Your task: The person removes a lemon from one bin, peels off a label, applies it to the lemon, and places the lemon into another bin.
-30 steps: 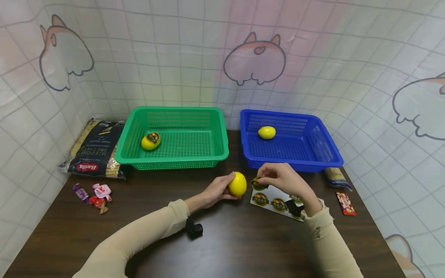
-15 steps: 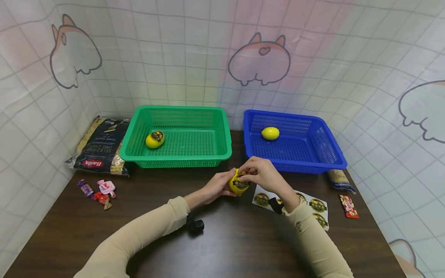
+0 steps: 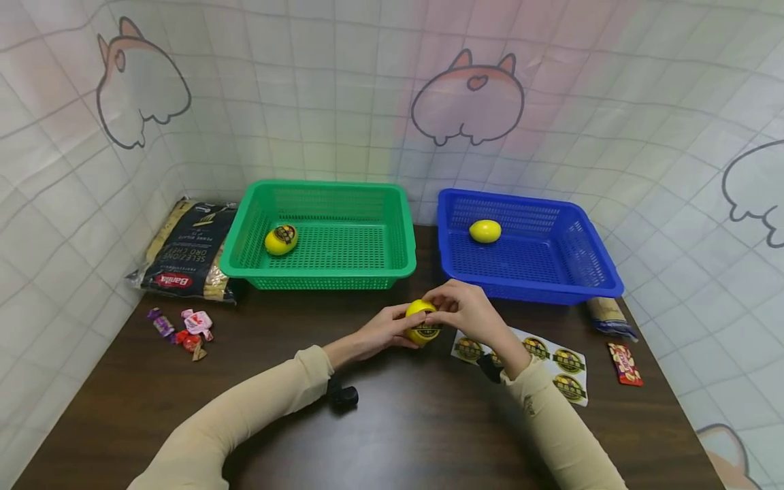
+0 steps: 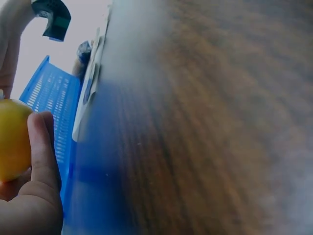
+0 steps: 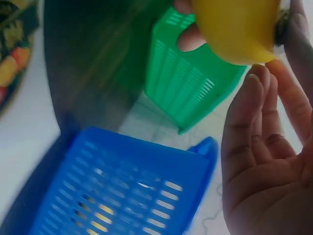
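Note:
My left hand (image 3: 381,332) holds a yellow lemon (image 3: 419,308) above the table, thumb and fingers around its left side. A round black-and-gold sticker (image 3: 427,332) lies against the lemon's front. At the lemon's right, my right hand (image 3: 465,312) has its thumb on the sticker and its other fingers touching the fruit; the thumb hides part of the sticker. The right wrist view shows the sticker's dark edge (image 5: 282,24) between thumb and lemon. Under the right forearm lies a white sheet of stickers (image 3: 545,367).
A green basket (image 3: 318,273) at the back left contains a stickered lemon (image 3: 280,241). The blue basket (image 3: 533,289) at the back right contains a plain lemon (image 3: 485,231). A pasta bag (image 3: 190,252), wrapped candies (image 3: 191,333), another bag (image 3: 609,318) and a red packet (image 3: 625,364) lie at the sides.
My right hand has brought the sticker from above the sheet leftward onto the lemon, and its thumb now rests on it. My left hand keeps its grip on the lemon. The head view has shifted slightly.

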